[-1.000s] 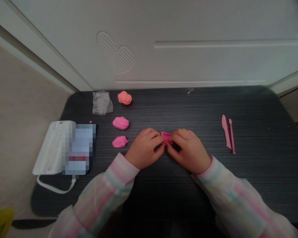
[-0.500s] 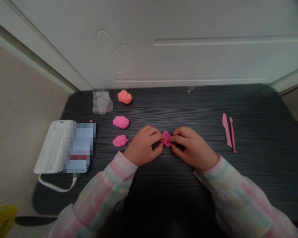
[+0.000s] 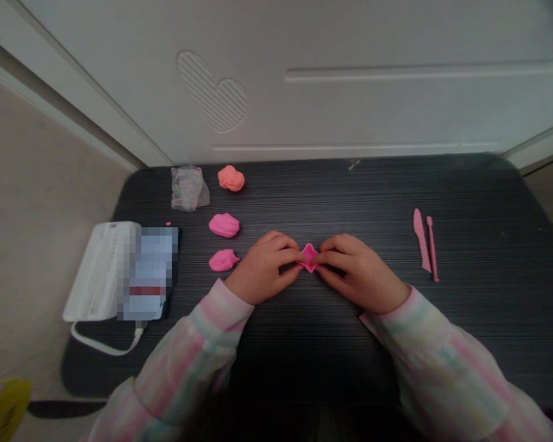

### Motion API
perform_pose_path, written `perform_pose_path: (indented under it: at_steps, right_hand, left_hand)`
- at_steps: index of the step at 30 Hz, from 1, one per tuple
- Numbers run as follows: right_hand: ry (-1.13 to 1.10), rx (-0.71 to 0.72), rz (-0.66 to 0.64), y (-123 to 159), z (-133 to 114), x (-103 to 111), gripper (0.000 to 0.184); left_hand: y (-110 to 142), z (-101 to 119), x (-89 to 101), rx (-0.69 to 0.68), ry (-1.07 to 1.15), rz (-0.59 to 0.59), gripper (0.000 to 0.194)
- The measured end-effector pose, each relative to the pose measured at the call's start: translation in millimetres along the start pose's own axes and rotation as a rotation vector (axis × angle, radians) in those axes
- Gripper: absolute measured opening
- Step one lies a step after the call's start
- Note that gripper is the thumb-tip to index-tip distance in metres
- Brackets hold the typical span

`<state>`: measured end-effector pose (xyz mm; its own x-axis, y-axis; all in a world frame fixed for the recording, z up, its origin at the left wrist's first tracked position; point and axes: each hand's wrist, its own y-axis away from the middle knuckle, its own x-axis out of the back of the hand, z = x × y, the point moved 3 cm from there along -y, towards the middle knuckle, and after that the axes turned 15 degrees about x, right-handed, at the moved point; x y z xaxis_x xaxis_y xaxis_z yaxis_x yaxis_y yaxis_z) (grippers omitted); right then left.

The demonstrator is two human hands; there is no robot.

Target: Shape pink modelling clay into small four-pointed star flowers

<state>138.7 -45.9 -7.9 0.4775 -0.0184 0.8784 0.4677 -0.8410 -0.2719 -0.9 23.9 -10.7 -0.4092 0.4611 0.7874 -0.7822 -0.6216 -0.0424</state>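
Between my two hands is a small pink piece of modelling clay (image 3: 309,256), hollow like a little cup with a pointed, wavy rim. My left hand (image 3: 270,268) pinches its left edge between thumb and fingers. On the other side, my right hand (image 3: 356,270) pinches the right edge, with a fingertip at the hollow. Left of my left hand lie a pink clay lump (image 3: 223,260) and, just beyond it, a second pink lump (image 3: 224,225). An orange clay lump (image 3: 231,178) sits farther back.
A pink plastic knife (image 3: 421,239) and a thin pink modelling stick (image 3: 432,248) lie on the right of the dark table (image 3: 332,190). At left are a clear plastic bag (image 3: 188,189), a phone (image 3: 150,270) and a white power bank (image 3: 99,270) with a cable. A white panel stands behind.
The rim of the pink clay cup has been drawn slightly wider at its sides as my fingers shift a little. The lumps and tools stay where they were.
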Motion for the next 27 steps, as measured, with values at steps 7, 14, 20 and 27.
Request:
perform_pose_path:
  at_steps: [7, 14, 20, 27]
  right_hand:
    - [0.007, 0.0, -0.028, 0.7, 0.9, -1.8, 0.015]
    - [0.036, -0.007, -0.021, -0.5, 0.2, -2.8, 0.013]
    - [0.046, -0.004, -0.013, -0.4, 0.4, -3.0, 0.013]
    - [0.008, -0.006, -0.011, 0.9, 0.7, -1.3, 0.014]
  left_hand:
    - [-0.5, -0.4, -2.8, -0.029, -0.037, 0.03, 0.013]
    - [1.7, -1.2, -5.9, -0.037, -0.073, 0.07, 0.016]
    - [1.4, -1.9, -6.4, -0.03, -0.071, 0.083, 0.016]
    - [1.0, -1.5, -4.2, -0.026, -0.052, 0.05, 0.014]
